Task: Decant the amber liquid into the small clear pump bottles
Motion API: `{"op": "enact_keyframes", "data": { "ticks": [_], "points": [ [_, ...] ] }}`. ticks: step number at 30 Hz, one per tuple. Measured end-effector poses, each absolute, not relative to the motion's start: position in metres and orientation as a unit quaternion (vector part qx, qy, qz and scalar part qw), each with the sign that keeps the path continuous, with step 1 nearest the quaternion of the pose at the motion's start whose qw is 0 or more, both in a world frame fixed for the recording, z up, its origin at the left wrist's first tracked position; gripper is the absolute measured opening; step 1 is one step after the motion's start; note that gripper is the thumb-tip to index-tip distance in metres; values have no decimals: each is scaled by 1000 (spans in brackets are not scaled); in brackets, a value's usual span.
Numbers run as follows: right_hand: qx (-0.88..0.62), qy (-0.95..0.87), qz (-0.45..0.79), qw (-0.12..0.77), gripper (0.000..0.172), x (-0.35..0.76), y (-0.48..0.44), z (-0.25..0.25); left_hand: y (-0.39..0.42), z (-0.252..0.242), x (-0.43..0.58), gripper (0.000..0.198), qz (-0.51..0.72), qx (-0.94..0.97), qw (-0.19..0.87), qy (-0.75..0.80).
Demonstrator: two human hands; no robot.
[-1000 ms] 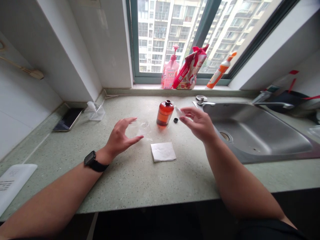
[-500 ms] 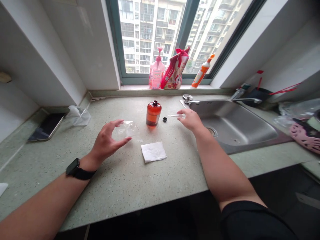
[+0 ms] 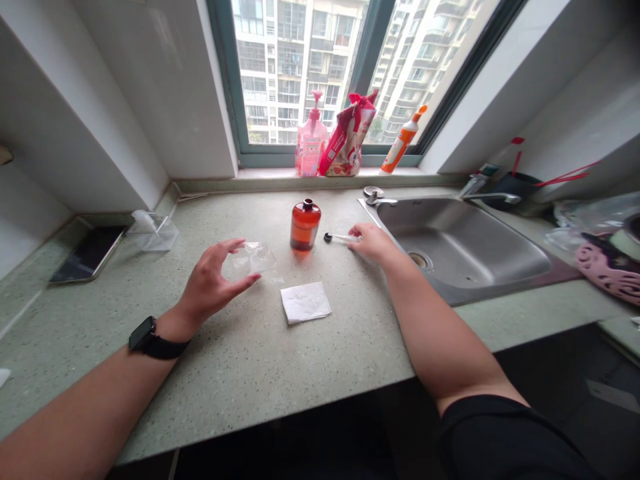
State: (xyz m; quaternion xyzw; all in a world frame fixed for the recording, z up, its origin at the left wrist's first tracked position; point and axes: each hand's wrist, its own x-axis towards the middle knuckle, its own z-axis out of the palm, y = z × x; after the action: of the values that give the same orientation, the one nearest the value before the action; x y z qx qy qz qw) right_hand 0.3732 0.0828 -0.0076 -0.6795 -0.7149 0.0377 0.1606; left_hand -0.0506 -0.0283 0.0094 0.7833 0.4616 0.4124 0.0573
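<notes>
While right grip (image 3: 372,241) pinches a tube (image 3: 341,238), left grip (image 3: 209,277) spread around clear plastic (image 3: 259,257), amber bottle (image 3: 305,227), tissue (image 3: 306,302) between.

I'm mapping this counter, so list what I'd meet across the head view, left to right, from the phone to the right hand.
Dark phone → clear box → left hand → clear plastic piece → amber bottle → black cap → slim clear tube → right hand.

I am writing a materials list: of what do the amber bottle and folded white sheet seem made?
Amber bottle: glossy, translucent, plastic or glass; it shines and lets light through.
Folded white sheet: probably paper, matte; faint wrinkles show.
</notes>
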Motion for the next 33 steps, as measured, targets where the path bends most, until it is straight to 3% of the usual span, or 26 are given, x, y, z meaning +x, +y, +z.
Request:
{"op": "enact_keyframes", "data": {
  "ticks": [18,28,33],
  "points": [
    [-645,-733,50,212,42,374,84,-10,-23,10,-52,76,434,734,116,509],
    [-508,-753,43,415,41,316,62,5,-5,11,-60,80,529,619,202,544],
    [-492,-733,116,455,60,287,53,-12,5,24,-46,74,473,640,266,544]
  ]
}}
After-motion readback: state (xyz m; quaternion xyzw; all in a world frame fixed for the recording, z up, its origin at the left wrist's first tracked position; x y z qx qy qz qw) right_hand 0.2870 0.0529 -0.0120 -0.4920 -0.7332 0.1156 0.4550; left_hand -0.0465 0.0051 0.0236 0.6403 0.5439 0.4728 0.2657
